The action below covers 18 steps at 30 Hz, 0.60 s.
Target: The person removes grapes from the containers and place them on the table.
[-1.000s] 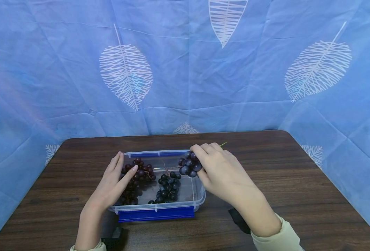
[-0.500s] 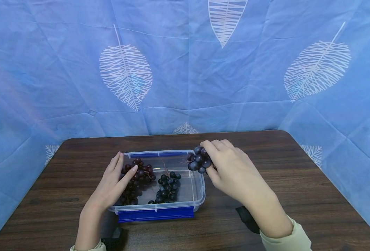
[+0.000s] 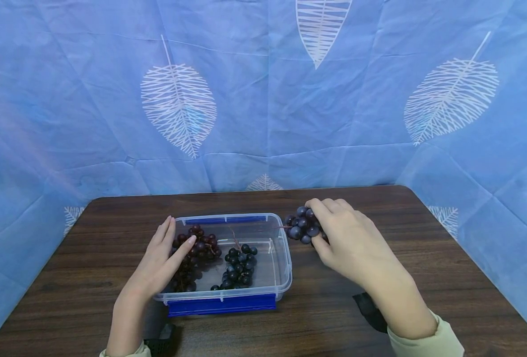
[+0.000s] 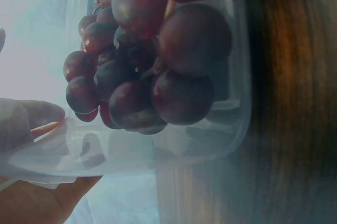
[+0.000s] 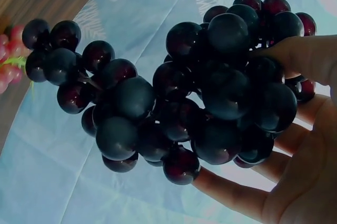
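Note:
My right hand [image 3: 353,243] grips a bunch of dark purple grapes [image 3: 302,225] above the table, just right of the container. In the right wrist view the long bunch [image 5: 179,92] fills the middle, with thumb and fingers around its thick end. My left hand [image 3: 158,263] rests at the left side of the clear plastic container [image 3: 286,270], fingers straight and thumb stretched over the rim. Inside, under that thumb, lie reddish grapes [image 3: 201,250], seen close in the left wrist view [image 4: 142,55]. A smaller bunch of black grapes [image 3: 240,267] lies in the container's middle.
The container's blue latch flap [image 3: 222,305] hangs at its near side. Pink grapes [image 5: 10,58] with a green stem show at the left edge of the right wrist view. A blue leaf-patterned cloth [image 3: 263,99] hangs behind the brown wooden table [image 3: 446,277].
My right hand has moved right with the dark purple grapes, from over the container's right end to beyond its rim. The left hand and the container have stayed put.

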Tool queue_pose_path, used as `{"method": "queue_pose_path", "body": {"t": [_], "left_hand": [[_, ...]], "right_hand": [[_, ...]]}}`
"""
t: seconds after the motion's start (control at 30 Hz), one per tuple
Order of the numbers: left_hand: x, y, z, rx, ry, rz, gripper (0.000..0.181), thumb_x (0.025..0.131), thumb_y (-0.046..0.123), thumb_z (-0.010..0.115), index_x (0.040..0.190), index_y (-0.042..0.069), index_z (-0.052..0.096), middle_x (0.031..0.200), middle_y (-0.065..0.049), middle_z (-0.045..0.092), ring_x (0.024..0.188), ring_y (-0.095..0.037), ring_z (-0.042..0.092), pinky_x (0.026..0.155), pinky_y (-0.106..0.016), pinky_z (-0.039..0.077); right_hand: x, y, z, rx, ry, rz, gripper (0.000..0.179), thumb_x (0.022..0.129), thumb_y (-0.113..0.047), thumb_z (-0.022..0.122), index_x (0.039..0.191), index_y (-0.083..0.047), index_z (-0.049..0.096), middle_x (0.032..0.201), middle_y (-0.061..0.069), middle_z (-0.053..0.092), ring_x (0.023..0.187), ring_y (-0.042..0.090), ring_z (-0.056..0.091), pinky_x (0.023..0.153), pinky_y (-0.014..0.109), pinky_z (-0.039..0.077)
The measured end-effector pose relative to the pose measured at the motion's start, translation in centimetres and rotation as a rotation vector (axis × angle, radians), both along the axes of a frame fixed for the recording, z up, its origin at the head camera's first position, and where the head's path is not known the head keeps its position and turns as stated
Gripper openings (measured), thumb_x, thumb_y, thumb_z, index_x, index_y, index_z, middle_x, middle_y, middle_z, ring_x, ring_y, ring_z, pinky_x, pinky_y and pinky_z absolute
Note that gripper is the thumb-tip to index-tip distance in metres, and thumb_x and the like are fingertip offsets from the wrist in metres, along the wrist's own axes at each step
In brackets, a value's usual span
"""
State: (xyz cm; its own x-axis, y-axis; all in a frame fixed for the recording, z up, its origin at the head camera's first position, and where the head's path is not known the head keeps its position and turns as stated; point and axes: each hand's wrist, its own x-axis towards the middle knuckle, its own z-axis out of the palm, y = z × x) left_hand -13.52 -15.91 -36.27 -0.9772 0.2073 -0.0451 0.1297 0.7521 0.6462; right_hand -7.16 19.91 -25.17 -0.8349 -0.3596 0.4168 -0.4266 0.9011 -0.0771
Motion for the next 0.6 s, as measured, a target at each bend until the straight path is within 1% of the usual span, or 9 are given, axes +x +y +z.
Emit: {"method": "queue_pose_path", "body": {"t": [0.2,0.33,0.47,0.6], "left_hand": [[0.0,0.0,0.0,-0.005,-0.004,0.002,0.095,0.109,0.061,0.04,0.168,0.0,-0.003,0.175,-0.026,-0.006,0.16,-0.052,-0.001,0.122,-0.075,0.008],[0.0,0.1,0.0,-0.012,0.004,0.003,0.094,0.109,0.06,0.041,0.168,-0.001,-0.002,0.175,-0.027,-0.004,0.16,-0.053,0.0,0.123,-0.075,0.008],[0.0,0.1,0.0,-0.014,0.007,0.004,0.094,0.109,0.06,0.041,0.168,-0.001,-0.001,0.175,-0.027,-0.004,0.159,-0.053,0.0,0.122,-0.075,0.008],[0.0,0.0,-0.1,-0.018,0.004,0.004,0.094,0.109,0.061,0.04,0.168,0.0,-0.001,0.175,-0.027,-0.004,0.16,-0.053,-0.001,0.122,-0.075,0.008]], "right_hand": [[0.0,1.3,0.0,0.011,-0.044,-0.054,0.04,0.088,-0.003,0.077,0.126,-0.004,0.064,0.111,0.012,0.072,0.103,0.035,0.067,0.075,0.052,0.058],[0.1,2.2,-0.2,0.013,-0.049,-0.072,0.041,0.087,-0.002,0.078,0.126,-0.003,0.064,0.109,0.014,0.072,0.1,0.035,0.068,0.072,0.052,0.058],[0.1,3.1,-0.5,0.009,-0.053,-0.09,0.04,0.087,-0.002,0.077,0.125,-0.002,0.063,0.106,0.013,0.071,0.096,0.034,0.067,0.071,0.051,0.057],[0.1,3.8,-0.7,0.002,-0.065,-0.108,0.037,0.088,-0.002,0.076,0.122,-0.002,0.064,0.102,0.012,0.07,0.091,0.032,0.065,0.067,0.048,0.055]]}}
